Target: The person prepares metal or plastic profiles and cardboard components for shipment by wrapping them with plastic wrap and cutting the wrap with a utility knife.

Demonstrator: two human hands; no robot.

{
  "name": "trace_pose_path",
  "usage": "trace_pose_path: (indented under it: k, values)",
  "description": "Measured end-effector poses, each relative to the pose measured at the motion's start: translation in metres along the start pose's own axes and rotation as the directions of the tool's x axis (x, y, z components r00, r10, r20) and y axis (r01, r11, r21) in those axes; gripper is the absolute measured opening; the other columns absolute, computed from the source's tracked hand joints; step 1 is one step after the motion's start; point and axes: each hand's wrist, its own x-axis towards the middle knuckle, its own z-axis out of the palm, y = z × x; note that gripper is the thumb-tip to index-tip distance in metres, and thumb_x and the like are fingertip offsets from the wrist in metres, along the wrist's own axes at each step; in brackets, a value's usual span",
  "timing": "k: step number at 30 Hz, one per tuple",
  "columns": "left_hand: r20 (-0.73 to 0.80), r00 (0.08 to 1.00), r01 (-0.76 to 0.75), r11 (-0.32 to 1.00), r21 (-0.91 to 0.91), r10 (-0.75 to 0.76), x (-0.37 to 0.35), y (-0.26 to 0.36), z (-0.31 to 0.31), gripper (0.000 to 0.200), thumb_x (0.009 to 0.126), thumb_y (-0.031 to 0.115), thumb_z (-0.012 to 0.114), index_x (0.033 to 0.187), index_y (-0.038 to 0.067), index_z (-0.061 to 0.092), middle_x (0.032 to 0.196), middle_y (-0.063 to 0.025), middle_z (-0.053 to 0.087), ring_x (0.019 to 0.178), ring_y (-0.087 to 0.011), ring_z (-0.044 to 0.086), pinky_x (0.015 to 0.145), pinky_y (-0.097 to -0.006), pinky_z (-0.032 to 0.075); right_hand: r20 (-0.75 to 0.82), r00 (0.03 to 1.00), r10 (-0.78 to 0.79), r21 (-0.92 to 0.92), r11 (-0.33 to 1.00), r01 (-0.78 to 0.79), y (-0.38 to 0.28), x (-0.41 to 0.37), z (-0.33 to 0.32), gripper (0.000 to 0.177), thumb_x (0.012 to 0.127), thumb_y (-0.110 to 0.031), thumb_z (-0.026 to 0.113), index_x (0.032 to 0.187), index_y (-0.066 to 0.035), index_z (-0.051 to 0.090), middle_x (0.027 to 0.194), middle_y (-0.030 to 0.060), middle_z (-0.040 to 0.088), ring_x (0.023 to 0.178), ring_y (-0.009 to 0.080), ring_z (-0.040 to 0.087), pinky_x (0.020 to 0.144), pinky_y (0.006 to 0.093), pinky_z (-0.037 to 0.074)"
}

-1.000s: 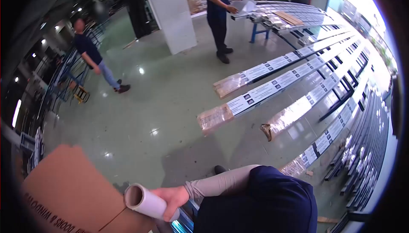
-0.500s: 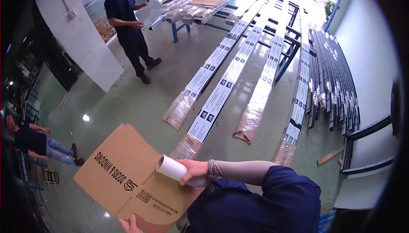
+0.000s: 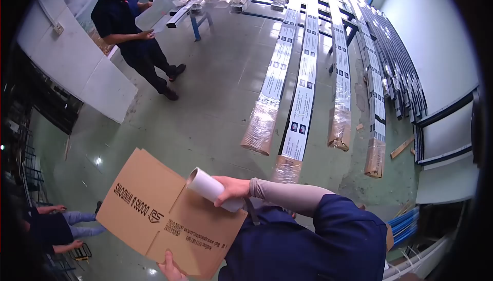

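Observation:
A folded brown cardboard sheet (image 3: 136,183) with black printing lies slanted in front of my body. At its lower edge, my left hand (image 3: 172,268) grips it with the thumb on the printed face. My right hand (image 3: 231,191), at the end of a grey sleeve, is wrapped round a white roll (image 3: 205,184) with an open core. The roll lies over the upper right part of the cardboard. Some of my left hand is hidden behind the sheet.
Long wrapped profiles (image 3: 303,101) with brown ends stretch over blue-black racks ahead. Dark profiles (image 3: 405,75) lean along the right wall. A person (image 3: 131,34) stands at upper left holding sheets; another person (image 3: 56,227) is at lower left. Wood pieces (image 3: 402,147) lie on the floor.
The view has turned, so the near profile ends appear further right and the standing person further left. The cardboard and roll stay in my hands, the roll tilted a little more.

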Motion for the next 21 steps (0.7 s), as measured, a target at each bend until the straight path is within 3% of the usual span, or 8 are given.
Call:
trace_pose_path:
  k: [3,5,8,11,13,18,21]
  values:
    - [0.115,0.989,-0.088,0.996,-0.013,0.089,0.059,0.042,0.019,0.046,0.096,0.009,0.071,0.137,-0.007,0.057,0.132,-0.0180,0.064,0.116,-0.0277,0.065,0.099,-0.0401,0.054,-0.365,0.930,-0.038,0.025,0.998,0.051,0.003,0.010,0.002,0.082,0.076,-0.031,0.088,0.140,-0.002,0.046,0.122,0.0123,0.063,0.113,0.0222,0.062,0.099,0.0390,0.052]
    - [0.167,0.966,-0.216,0.970,0.113,0.196,0.118,0.041,0.025,0.042,0.096,0.004,0.069,0.134,-0.009,0.058,0.127,-0.0175,0.066,0.111,-0.0238,0.066,0.096,-0.0359,0.055,-0.613,0.790,0.008,0.078,0.996,0.050,0.015,0.013,-0.003,0.080,0.076,-0.033,0.088,0.137,-0.002,0.046,0.122,0.0130,0.062,0.113,0.0222,0.062,0.097,0.0388,0.052]
    - [0.183,0.958,-0.277,0.880,0.386,0.222,0.180,0.061,0.056,0.041,0.096,0.003,0.070,0.133,-0.010,0.058,0.123,-0.0154,0.068,0.107,-0.0233,0.067,0.094,-0.0361,0.056,-0.845,0.524,0.106,0.205,0.970,0.133,0.043,0.007,-0.011,0.074,0.081,-0.038,0.086,0.133,-0.002,0.047,0.119,0.0132,0.060,0.113,0.0213,0.061,0.096,0.0386,0.053]
    - [0.286,0.912,-0.398,0.801,0.447,0.294,0.242,0.066,0.081,0.042,0.095,0.003,0.071,0.133,-0.009,0.058,0.123,-0.0159,0.069,0.106,-0.0241,0.068,0.092,-0.0367,0.056,-0.918,0.364,0.159,0.284,0.904,0.320,0.058,0.002,-0.022,0.070,0.084,-0.039,0.083,0.133,-0.002,0.049,0.120,0.0132,0.060,0.113,0.0224,0.061,0.097,0.0393,0.052]
    - [0.338,0.900,-0.420,0.758,0.500,0.276,0.278,0.072,0.095,0.041,0.093,0.004,0.072,0.129,-0.009,0.060,0.119,-0.0172,0.071,0.104,-0.0243,0.070,0.091,-0.0371,0.056,-0.966,0.227,0.124,0.199,0.918,0.343,0.060,0.000,-0.033,0.073,0.082,-0.036,0.085,0.134,-0.001,0.047,0.122,0.0145,0.059,0.114,0.0246,0.060,0.098,0.0403,0.051]
    - [0.412,0.857,-0.503,0.668,0.548,0.308,0.316,0.108,0.132,0.033,0.089,0.008,0.076,0.116,-0.009,0.068,0.106,-0.0181,0.076,0.093,-0.0258,0.073,0.086,-0.0392,0.058,-0.954,-0.194,-0.227,-0.238,0.971,0.032,0.036,0.001,-0.095,0.079,0.075,-0.028,0.088,0.136,-0.001,0.045,0.127,0.0178,0.057,0.117,0.0299,0.060,0.101,0.0427,0.050]
    - [0.391,0.862,-0.501,0.658,0.562,0.323,0.351,0.114,0.137,0.032,0.087,0.013,0.078,0.111,-0.007,0.071,0.098,-0.0191,0.078,0.087,-0.0291,0.076,0.082,-0.0406,0.059,-0.837,-0.347,-0.423,-0.393,0.906,-0.157,0.017,0.008,-0.155,0.084,0.072,-0.023,0.090,0.137,0.000,0.043,0.129,0.0198,0.056,0.120,0.0331,0.060,0.103,0.0442,0.048]
